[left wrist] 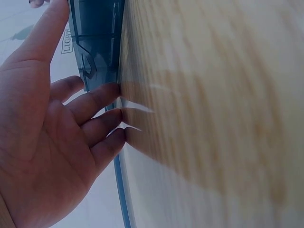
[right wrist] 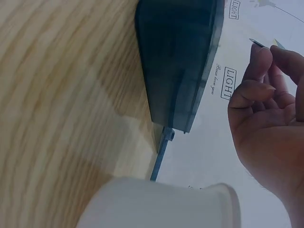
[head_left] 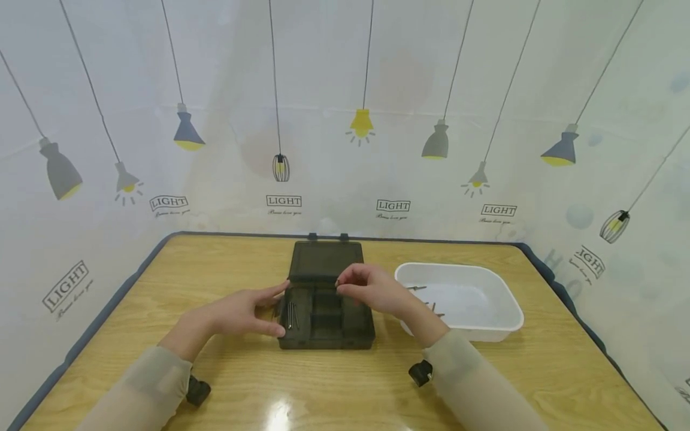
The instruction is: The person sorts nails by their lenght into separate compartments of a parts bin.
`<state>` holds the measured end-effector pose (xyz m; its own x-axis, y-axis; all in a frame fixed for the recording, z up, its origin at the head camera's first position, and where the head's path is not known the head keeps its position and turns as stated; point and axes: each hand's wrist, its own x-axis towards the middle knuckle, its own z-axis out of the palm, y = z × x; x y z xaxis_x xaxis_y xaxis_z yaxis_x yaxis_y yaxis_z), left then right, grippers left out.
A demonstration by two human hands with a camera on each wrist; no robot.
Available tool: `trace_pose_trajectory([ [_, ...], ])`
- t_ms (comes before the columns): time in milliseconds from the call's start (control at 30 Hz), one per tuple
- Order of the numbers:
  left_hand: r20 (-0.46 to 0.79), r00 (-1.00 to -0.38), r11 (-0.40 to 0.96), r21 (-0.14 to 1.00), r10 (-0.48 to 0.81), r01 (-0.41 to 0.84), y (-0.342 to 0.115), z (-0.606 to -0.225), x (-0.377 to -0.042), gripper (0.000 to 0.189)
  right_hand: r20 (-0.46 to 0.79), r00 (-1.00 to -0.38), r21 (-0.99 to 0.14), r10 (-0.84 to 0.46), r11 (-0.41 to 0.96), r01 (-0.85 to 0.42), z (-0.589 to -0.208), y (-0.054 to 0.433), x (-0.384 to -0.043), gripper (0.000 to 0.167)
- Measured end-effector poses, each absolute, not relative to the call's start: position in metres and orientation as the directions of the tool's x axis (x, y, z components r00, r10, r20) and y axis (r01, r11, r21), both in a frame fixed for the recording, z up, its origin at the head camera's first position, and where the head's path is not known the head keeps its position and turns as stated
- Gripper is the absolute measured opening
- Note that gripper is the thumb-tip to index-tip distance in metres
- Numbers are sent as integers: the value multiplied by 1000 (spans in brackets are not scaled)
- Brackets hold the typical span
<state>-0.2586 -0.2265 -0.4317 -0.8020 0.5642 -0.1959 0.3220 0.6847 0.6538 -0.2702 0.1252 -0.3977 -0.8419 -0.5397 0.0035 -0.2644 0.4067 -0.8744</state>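
Note:
A dark, see-through plastic case [head_left: 326, 342] lies on the table with its lid [head_left: 326, 258] folded back. My left hand [head_left: 242, 310] rests along the case's left side, fingers spread and the thumb at the front left corner. In the left wrist view its fingertips [left wrist: 113, 90] are down at the tabletop beside the case. Several slim metal pins [head_left: 291, 315] lie in the left compartment. Over the right part of the case, my right hand [head_left: 377, 291] pinches a small pointed metal pin [right wrist: 256, 42] between thumb and index finger; most of it is hidden.
To the right of the case stands a white tray [head_left: 480, 302] with several thin metal pieces [head_left: 434, 310] at its left end. Both sit on a wooden table [head_left: 302, 389]. A printed cloth [head_left: 323, 72] with lamp drawings surrounds it at the back and sides.

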Motion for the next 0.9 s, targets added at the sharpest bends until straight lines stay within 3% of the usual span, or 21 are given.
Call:
trace_pose_trajectory([
  [467, -220, -807, 694, 658, 549, 293, -225, -431, -258, 109, -54, -883, -907, -466, 392, -151, -413, 87, -271, 15],
  [900, -210, -807, 693, 654, 552, 304, -225, -430, -258, 108, -84, -866, -889, -492, 429, -158, -418, 63, -265, 24],
])
